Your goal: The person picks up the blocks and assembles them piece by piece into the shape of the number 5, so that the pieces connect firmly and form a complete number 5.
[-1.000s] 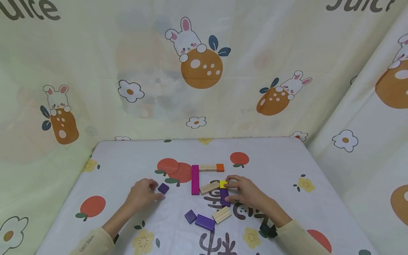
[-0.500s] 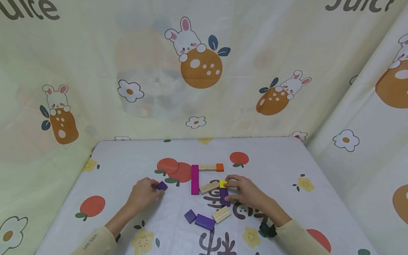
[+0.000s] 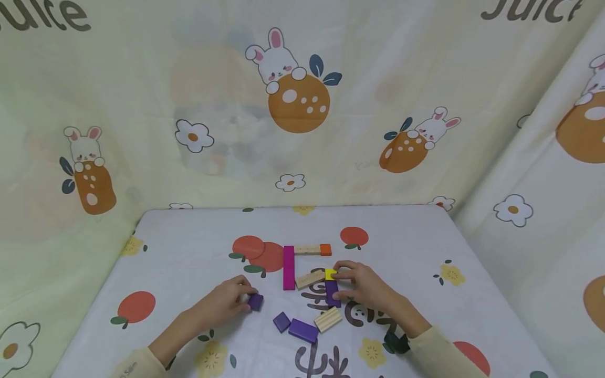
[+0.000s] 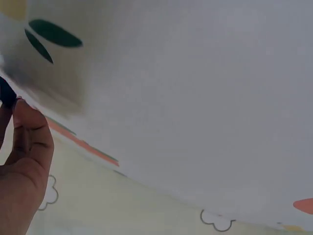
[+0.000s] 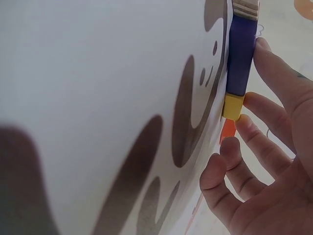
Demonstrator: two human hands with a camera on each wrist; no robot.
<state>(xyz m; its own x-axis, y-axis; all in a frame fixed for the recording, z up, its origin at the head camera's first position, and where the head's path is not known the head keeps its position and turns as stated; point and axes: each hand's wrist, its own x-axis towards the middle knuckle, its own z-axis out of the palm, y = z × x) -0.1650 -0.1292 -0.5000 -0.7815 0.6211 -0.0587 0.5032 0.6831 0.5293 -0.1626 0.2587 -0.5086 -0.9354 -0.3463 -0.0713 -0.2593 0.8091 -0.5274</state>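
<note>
My left hand (image 3: 226, 300) pinches a small purple cube (image 3: 256, 302) between thumb and fingers, left of the laid-out blocks. In the left wrist view only a dark edge of the cube (image 4: 6, 93) shows at the fingertips. Fairly straight, the fingers of my right hand (image 3: 366, 285) touch a yellow cube (image 5: 233, 106), while its thumb rests at the side of a purple block (image 5: 241, 56). These two pieces lie end to end. A slanted plain wooden block (image 3: 310, 279) runs from the yellow cube to an upright magenta block (image 3: 289, 268).
Another wooden block (image 3: 307, 250) and an orange cube (image 3: 325, 250) extend right from the magenta block's top. Nearer lie a second purple cube (image 3: 281, 322), a longer purple block (image 3: 303, 331) and a ridged wooden block (image 3: 328, 319). A fruit-print cloth (image 3: 402, 231) covers the table.
My left hand first closed its fingers on the purple cube, then carried it right and nearer to me, toward the second purple cube. My right hand has stayed in place.
</note>
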